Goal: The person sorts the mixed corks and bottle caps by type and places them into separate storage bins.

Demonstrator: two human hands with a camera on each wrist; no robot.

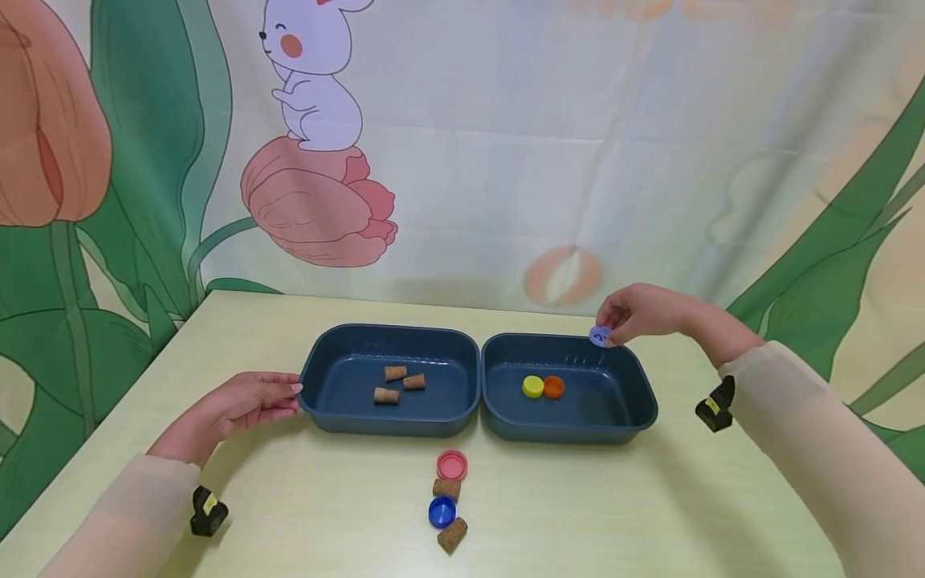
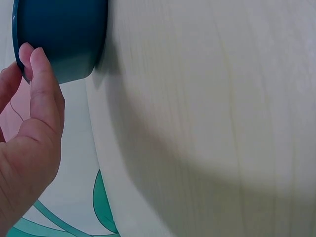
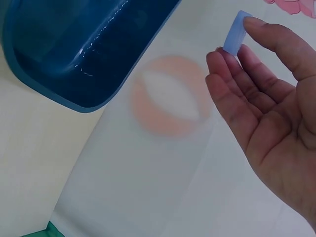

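Above the back rim of the right dark blue bin (image 1: 567, 433), my right hand (image 1: 639, 311) pinches a light purple bottle cap (image 1: 600, 335) between thumb and fingers. The right wrist view shows the cap (image 3: 237, 33) edge-on, raised beyond the bin (image 3: 84, 106). At the other side, my left hand (image 1: 249, 401) touches the left end of the left bin (image 1: 390, 425) with nearly straight fingers. Its fingertips lie at the rim in the left wrist view. A yellow cap (image 1: 532, 387) and an orange cap (image 1: 554, 388) lie in the right bin; three corks (image 1: 386, 396) lie in the left one.
In front of the bins, a short column on the pale table (image 1: 325, 506) holds a pink cap (image 1: 452, 466), a cork (image 1: 447, 489), a blue cap (image 1: 442, 511) and another cork (image 1: 452, 535). A printed cloth (image 1: 470, 201) hangs behind the table.
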